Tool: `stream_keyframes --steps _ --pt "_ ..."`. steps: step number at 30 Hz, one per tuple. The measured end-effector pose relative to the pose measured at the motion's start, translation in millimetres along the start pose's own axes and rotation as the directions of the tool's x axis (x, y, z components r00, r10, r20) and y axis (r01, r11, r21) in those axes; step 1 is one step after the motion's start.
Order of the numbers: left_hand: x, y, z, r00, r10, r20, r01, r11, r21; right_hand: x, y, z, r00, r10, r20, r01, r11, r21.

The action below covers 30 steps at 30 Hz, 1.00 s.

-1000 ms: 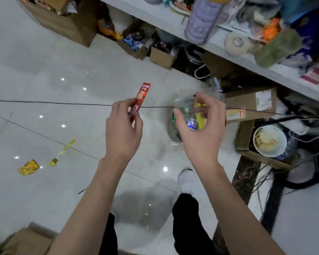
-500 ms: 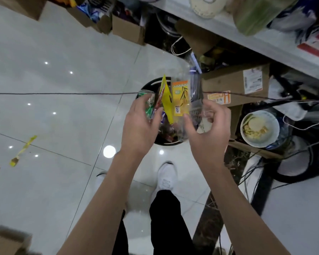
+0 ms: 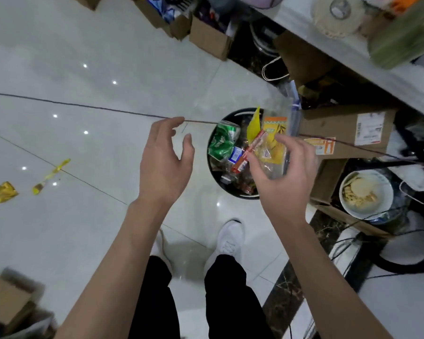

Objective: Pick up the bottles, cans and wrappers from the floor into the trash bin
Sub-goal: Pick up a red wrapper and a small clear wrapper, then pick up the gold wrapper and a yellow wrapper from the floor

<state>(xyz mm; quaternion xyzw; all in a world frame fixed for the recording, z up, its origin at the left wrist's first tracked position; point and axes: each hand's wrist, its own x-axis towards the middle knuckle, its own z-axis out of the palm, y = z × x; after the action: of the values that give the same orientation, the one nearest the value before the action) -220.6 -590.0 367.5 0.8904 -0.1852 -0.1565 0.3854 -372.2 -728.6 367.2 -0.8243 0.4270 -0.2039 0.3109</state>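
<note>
The black round trash bin stands on the floor ahead of my feet, holding a green can, bottles and wrappers. Over it, my right hand grips a clear plastic wrapper with a yellow-orange label. A red stick sachet lies against that hand's fingertips; whether it is pinched I cannot tell. My left hand hovers left of the bin, fingers spread, holding nothing. A crumpled yellow wrapper and a thin yellow strip wrapper lie on the floor far left.
Cardboard boxes crowd under a cluttered shelf behind and to the right of the bin. A bowl of food and tangled cables sit at right. A thin dark cord crosses the floor. Another box is at bottom left.
The red sachet has left my left hand, which has opened and drawn back left. The sachet is now by my right hand's wrappers, over the bin.
</note>
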Motion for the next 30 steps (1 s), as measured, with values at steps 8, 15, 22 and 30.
stream_keyframes --steps 8,15,22,30 --pt "-19 -73 -107 0.975 -0.123 -0.184 0.121 0.992 -0.023 -27 -101 65 0.975 -0.183 0.125 0.177 0.982 0.061" --pt "-61 -171 -225 0.895 -0.270 -0.356 0.265 0.962 -0.063 -98 -215 145 0.909 -0.279 0.309 0.229 0.955 0.189" --pt "-117 -287 -339 0.776 -0.389 -0.496 0.404 0.911 -0.082 -186 -310 234 0.812 -0.394 0.430 0.314 0.917 0.247" --pt "-137 -403 -400 0.673 -0.463 -0.576 0.503 0.858 -0.102 -238 -348 339 0.706 -0.551 0.444 0.464 0.834 0.298"
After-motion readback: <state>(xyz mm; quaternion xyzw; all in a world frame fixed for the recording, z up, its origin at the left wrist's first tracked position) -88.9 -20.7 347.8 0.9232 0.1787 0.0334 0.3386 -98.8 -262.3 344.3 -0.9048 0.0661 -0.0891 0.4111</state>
